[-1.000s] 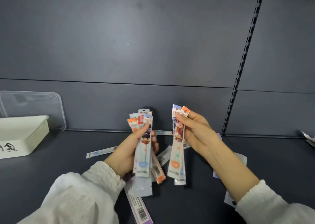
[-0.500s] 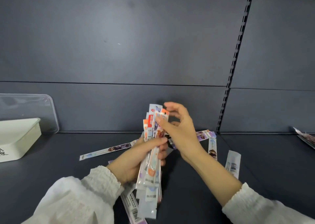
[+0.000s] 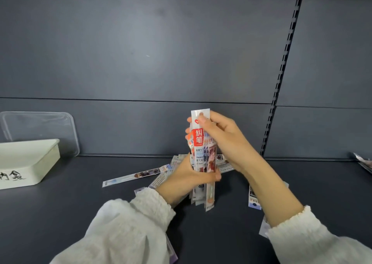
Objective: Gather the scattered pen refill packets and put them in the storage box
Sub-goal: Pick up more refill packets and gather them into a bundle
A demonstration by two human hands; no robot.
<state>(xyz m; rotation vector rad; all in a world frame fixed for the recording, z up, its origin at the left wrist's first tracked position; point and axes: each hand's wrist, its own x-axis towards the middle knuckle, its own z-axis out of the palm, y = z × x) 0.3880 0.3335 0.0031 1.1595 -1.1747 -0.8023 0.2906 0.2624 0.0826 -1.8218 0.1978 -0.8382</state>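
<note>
Glossy refill packets bunched upright, left hand gripping their middle, right hand clasping the tops

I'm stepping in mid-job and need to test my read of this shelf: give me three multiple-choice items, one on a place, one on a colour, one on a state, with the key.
1. Where does the storage box stand?
A. far left of the shelf
B. far right of the shelf
C. under the hands

2. What colour is the top band on the front packet of the bundle of packets?
A. green
B. red
C. yellow

3. How is the bundle held?
A. lying flat on the shelf
B. upright in both hands
C. already in the box

Key: 1 A, the white box sits at the left edge, with a clear lid leaning behind it. 2 B, a red band with white characters faces the camera. 3 B, the left hand closes its grip on the lower part while the right hand holds the top.
</note>
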